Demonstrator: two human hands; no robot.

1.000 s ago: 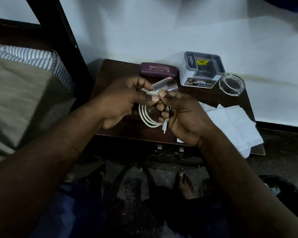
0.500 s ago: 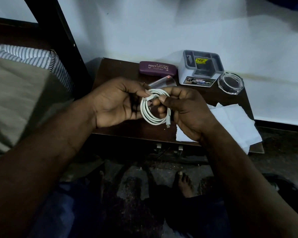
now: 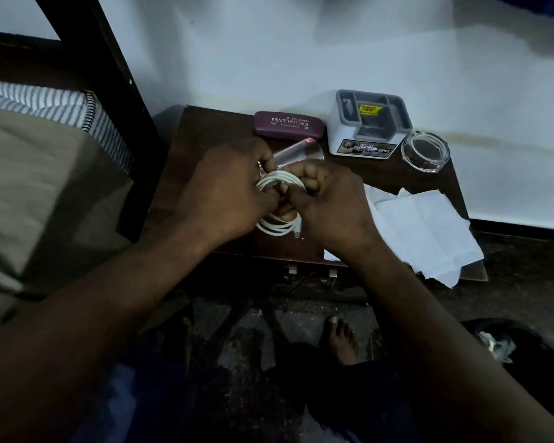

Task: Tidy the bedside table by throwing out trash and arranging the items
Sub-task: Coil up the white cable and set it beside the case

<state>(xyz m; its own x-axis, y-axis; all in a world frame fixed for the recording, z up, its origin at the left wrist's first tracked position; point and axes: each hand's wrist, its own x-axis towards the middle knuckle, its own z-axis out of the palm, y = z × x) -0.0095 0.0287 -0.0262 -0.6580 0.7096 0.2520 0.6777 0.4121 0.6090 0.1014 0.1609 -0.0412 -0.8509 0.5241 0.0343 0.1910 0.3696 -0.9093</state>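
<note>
A coiled white cable (image 3: 277,227) hangs between both hands above the dark wooden bedside table (image 3: 205,135). My left hand (image 3: 227,193) grips the coil's left side, and my right hand (image 3: 330,206) grips its right side, fingers curled through the loops. The cable's plug end dangles at the bottom of the coil. A clear plastic cup (image 3: 296,151) lies on its side just behind my hands. Crumpled white paper (image 3: 429,231) covers the table's right front corner and overhangs the edge.
Along the table's back stand a purple glasses case (image 3: 288,124), a grey and white organiser box (image 3: 370,123) and a glass ashtray (image 3: 426,151). A bed with a striped pillow (image 3: 39,107) and dark post is at left. My foot (image 3: 338,340) rests on the floor below.
Both hands have closed in tighter on the coil, and my fingers now wrap through its loops. The coil has tilted and is partly hidden by the hands.
</note>
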